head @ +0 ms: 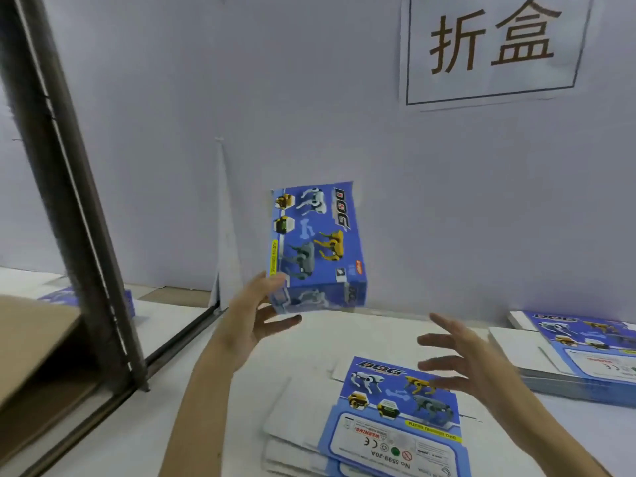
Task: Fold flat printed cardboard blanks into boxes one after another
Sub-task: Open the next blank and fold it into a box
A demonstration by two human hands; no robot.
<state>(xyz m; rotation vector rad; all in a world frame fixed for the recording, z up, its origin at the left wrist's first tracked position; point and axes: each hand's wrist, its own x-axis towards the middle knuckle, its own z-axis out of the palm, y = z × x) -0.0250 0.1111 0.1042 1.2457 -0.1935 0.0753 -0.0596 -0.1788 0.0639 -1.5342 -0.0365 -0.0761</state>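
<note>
Standing tall against the pale wall (309, 98), the folded box (316, 242) is held up off the table (220, 425), its blue printed front facing the camera and its bottom edge just above the table's far edge. The left hand (254, 315) pinches the box's lower left corner, with the thumb (275, 279) on the front face and the other fingers spread below the bottom edge. The right hand (471, 366) holds nothing. It hovers with its fingers (444, 340) spread wide and apart from the box, above the far right corner of a flat blank (389, 418). That blank lies printed side up on white sheets near the table's front edge. A stack of blanks (568, 359) sits at the right edge of the view, well apart from the box. To the left a dark metal post (69, 187) leans across the view, with a brown carton (31, 339) beside it low down. Bare white table shows between the post and the flat blank, under the left forearm. A sign (492, 46) with large brown characters hangs high on the wall, above and to the right of the box.
</note>
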